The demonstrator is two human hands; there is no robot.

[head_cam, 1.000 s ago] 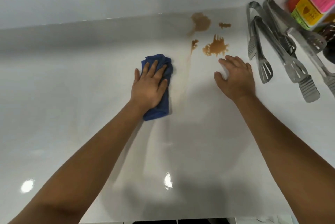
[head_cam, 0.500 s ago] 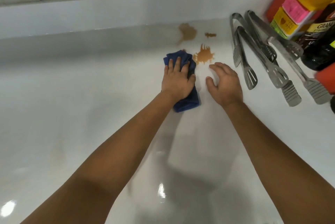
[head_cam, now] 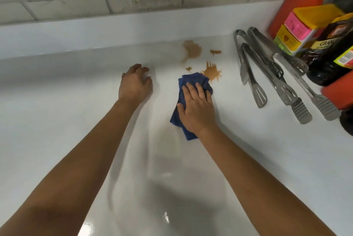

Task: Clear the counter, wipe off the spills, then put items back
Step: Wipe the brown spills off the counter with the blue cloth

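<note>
The right hand point(head_cam: 196, 109) presses flat on a blue cloth point(head_cam: 188, 102); the left hand point(head_cam: 134, 84) rests open on the worktop point(head_cam: 57, 111). Brown spills point(head_cam: 193, 49) remain, and the tongs point(head_cam: 267, 75) wait aside.

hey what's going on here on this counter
A person is wiping brown spills off a white counter. The right hand presses flat on a blue cloth, whose far edge touches the nearest spill. The left hand rests on the counter beside it, holding nothing. Other splotches lie unwiped near the back. Metal tongs and bottles sit on the right.
</note>
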